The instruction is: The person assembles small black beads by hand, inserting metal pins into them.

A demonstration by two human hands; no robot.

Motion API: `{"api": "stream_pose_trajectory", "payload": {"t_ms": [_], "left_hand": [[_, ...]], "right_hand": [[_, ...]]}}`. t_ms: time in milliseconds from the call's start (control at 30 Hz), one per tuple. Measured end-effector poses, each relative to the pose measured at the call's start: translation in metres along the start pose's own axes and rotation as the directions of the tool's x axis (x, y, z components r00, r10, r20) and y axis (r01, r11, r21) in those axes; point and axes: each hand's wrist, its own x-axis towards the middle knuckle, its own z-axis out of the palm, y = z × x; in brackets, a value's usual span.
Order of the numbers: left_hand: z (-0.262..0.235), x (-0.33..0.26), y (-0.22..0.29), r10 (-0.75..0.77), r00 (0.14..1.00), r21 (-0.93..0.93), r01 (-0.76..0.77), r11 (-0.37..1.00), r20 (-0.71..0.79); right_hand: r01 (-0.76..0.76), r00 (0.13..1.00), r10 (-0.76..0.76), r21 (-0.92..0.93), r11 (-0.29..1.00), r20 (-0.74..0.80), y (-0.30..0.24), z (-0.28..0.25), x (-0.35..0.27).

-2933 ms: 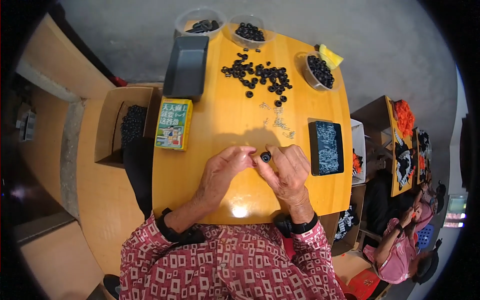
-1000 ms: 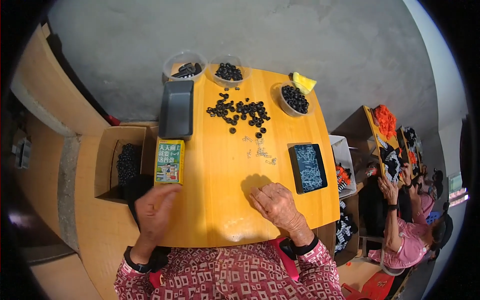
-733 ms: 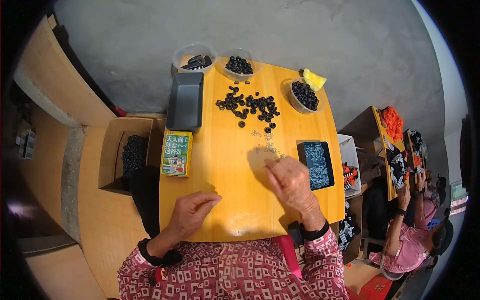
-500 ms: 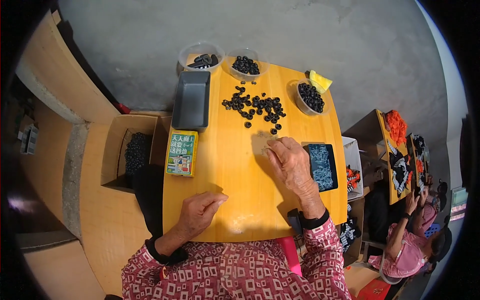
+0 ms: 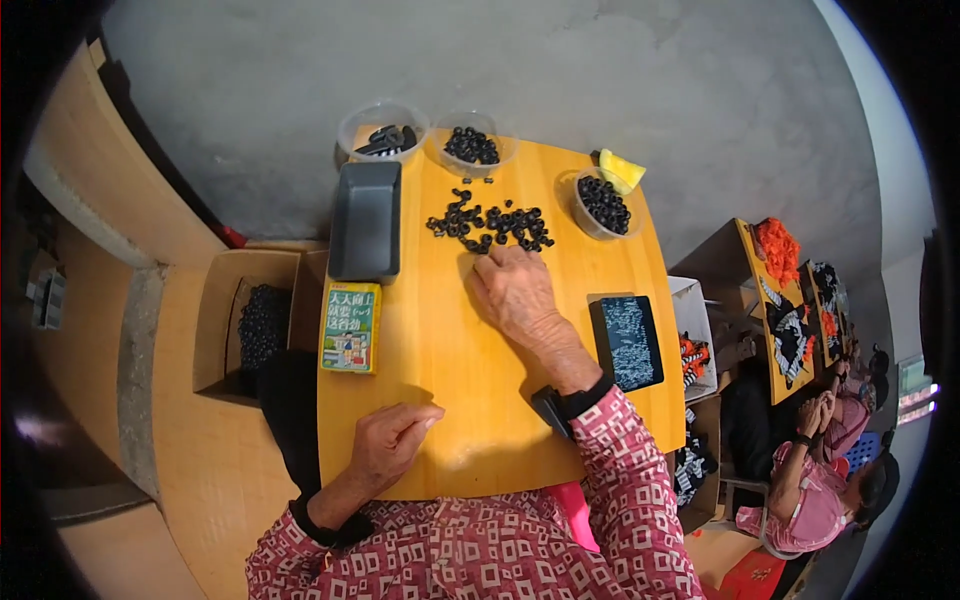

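Loose black ring-shaped parts [image 5: 515, 222] lie scattered in the middle of the yellow wooden table [image 5: 470, 350]. At the near edge of this pile is my right hand [image 5: 522, 298], knuckles up and fingers curled down close together. Its fingertips and anything in them are hidden under the hand. My left hand [image 5: 388, 445] rests near the table's front edge, closed, with the thumb pressed along the bent index finger. Whatever it may hold does not show. Between the pile and the wall stands a clear round tub [image 5: 473, 168] of small black parts.
At the left are a dark grey tray [image 5: 366, 225], a green-yellow carton [image 5: 349, 330] and a tub [image 5: 384, 157] of black pieces. At the right stand another tub [image 5: 577, 212] of rings, a yellow sponge-like piece [image 5: 622, 172] and a tablet-like device [image 5: 630, 342]. Other people sit far right.
My right hand has moved left and away from me, up to the near rings of the pile. My left hand stays closed in about the same place. The view has shifted slightly.
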Motion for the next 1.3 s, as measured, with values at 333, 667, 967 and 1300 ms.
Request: {"api": "stream_pose_trajectory", "payload": {"t_ms": [333, 667, 967, 1300], "left_hand": [[-0.004, -0.001, 0.006, -0.140, 0.990, -0.062, 0.141, 0.988, 0.022], [-0.014, 0.022, 0.021, -0.529, 0.848, -0.740, 0.382, 0.553, 0.042], [-0.004, 0.016, 0.009, -0.579, 0.787, -0.774, 0.497, 0.391, 0.213], [0.003, 0.014, 0.012, -0.605, 0.744, -0.775, 0.549, 0.311, 0.284]], "right_hand": [[0.012, 1.000, -0.012, 0.071, 0.997, -0.003, -0.012, -0.016, 0.005], [0.201, 0.979, -0.184, 0.486, 0.851, -0.084, -0.087, -0.062, -0.060], [0.137, 0.990, -0.139, 0.544, 0.828, -0.038, -0.088, -0.061, -0.077], [0.140, 0.990, -0.125, 0.449, 0.883, -0.063, -0.092, -0.059, -0.089]]}}
